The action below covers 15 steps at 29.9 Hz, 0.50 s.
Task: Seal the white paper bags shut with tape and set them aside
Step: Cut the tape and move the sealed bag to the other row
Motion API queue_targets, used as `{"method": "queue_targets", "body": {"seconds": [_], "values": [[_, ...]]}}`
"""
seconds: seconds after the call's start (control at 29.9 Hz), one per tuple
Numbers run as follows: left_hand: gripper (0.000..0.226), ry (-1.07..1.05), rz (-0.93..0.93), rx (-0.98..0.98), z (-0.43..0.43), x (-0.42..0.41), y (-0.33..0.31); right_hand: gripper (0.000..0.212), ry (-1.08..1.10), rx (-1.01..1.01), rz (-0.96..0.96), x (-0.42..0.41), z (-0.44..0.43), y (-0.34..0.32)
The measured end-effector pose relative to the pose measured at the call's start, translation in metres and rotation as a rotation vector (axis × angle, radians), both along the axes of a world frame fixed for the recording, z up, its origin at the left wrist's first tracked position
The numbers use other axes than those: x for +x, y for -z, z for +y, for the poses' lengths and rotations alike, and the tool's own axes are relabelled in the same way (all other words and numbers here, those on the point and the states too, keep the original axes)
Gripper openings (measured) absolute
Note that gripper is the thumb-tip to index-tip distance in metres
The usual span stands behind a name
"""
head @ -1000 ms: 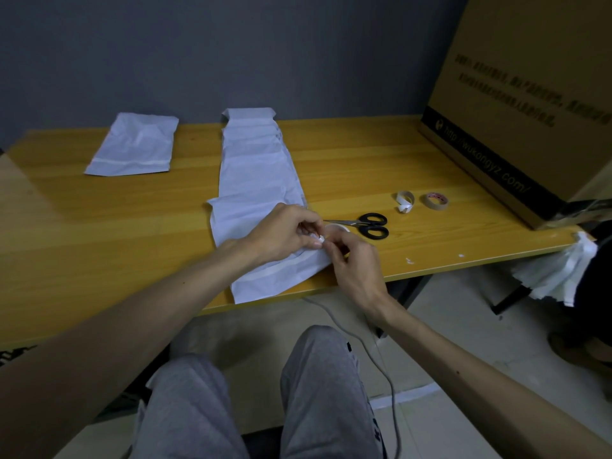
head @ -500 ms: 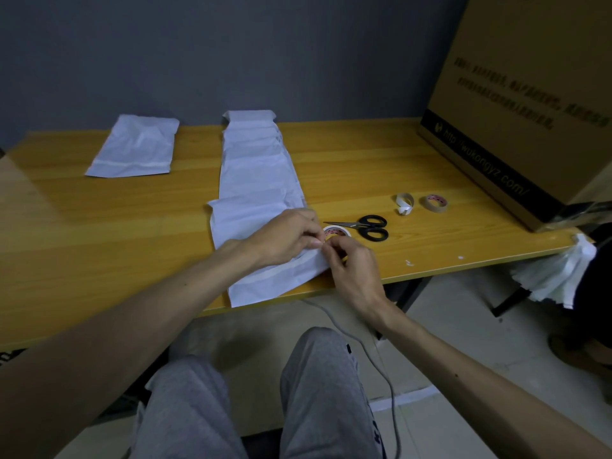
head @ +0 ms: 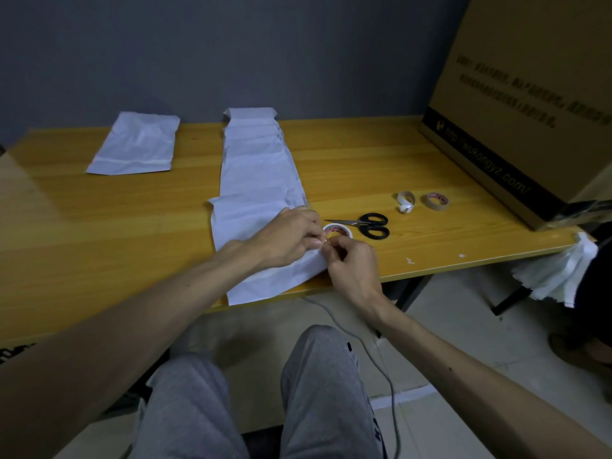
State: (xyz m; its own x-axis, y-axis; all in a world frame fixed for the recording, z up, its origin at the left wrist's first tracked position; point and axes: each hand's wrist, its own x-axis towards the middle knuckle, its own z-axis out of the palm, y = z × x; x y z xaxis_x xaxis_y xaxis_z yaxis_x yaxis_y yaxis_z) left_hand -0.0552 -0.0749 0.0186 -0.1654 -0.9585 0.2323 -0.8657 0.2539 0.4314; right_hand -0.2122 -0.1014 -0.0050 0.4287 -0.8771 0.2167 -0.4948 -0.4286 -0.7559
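The nearest white paper bag (head: 265,283) lies at the table's front edge, with a pale tape strip across it. My left hand (head: 288,238) rests on the bag, its curled fingers pinching the bag's right edge. My right hand (head: 352,265) meets it there, thumb and fingers pinching the tape end at that edge. A white tape roll (head: 338,230) lies just behind the fingertips. More white bags (head: 256,160) overlap in a row toward the wall. One taped bag (head: 135,145) lies apart at the far left.
Black-handled scissors (head: 371,224) lie right of the tape roll. Two more tape rolls, one white (head: 405,201) and one brown (head: 436,201), sit further right. A large cardboard box (head: 530,94) fills the right end of the table (head: 99,226). White bags (head: 563,276) hang beyond its right edge.
Both hands have slid a little toward me along the bag's right edge. The white tape roll, hidden behind them a second ago, now shows.
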Motion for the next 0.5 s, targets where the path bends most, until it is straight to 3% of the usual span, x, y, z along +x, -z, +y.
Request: {"method": "queue_targets", "body": {"seconds": [0.13, 0.27, 0.37, 0.5], "values": [[0.008, -0.02, 0.085, 0.094, 0.007, 0.002, 0.004, 0.018, -0.025, 0.14, -0.038, 0.0, 0.004, -0.006], [0.046, -0.081, 0.235, 0.184, 0.024, 0.006, -0.001, 0.017, 0.007, 0.283, -0.034, 0.0, 0.006, -0.012], [0.041, -0.192, 0.116, 0.142, 0.036, 0.014, -0.002, 0.017, 0.01, 0.308, 0.047, -0.001, 0.006, -0.013], [0.029, -0.3, 0.058, 0.175, 0.065, 0.033, 0.003, 0.03, -0.051, 0.184, 0.263, -0.006, 0.001, -0.012]]}}
